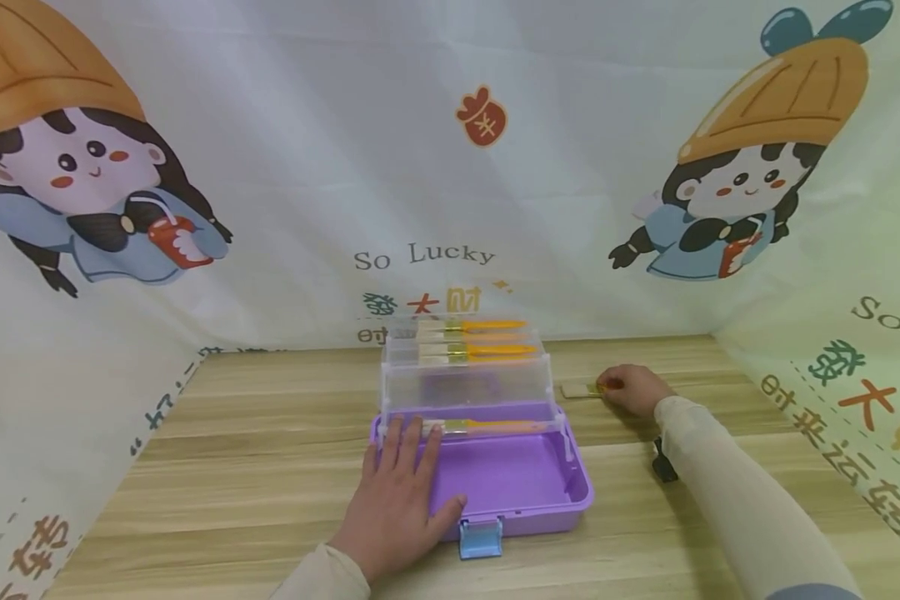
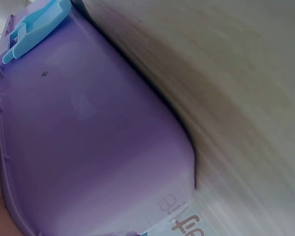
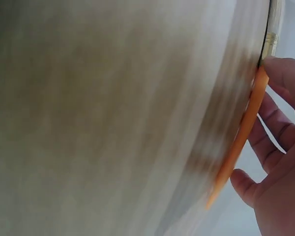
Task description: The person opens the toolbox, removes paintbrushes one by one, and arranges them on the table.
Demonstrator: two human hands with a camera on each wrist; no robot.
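The right hand is pinching a brush by its orange handle, near the metal band; the brush is lying at the table's surface, to the right of the purple box. The left hand is resting on the box's left side, fingers spread. Clear trays are standing toward the box's rear, holding more brushes. A blue latch is hanging in front.

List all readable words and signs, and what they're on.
"So Lucky": back curtain
"發大": beneath that, third character unclear
"时": lower, rest obscured by box
"So": right curtain
"發大": right curtain
"时来运转": right curtain
"转": left curtain, rest unclear
Printed red pouch: sign unclear
Brushes: none readable
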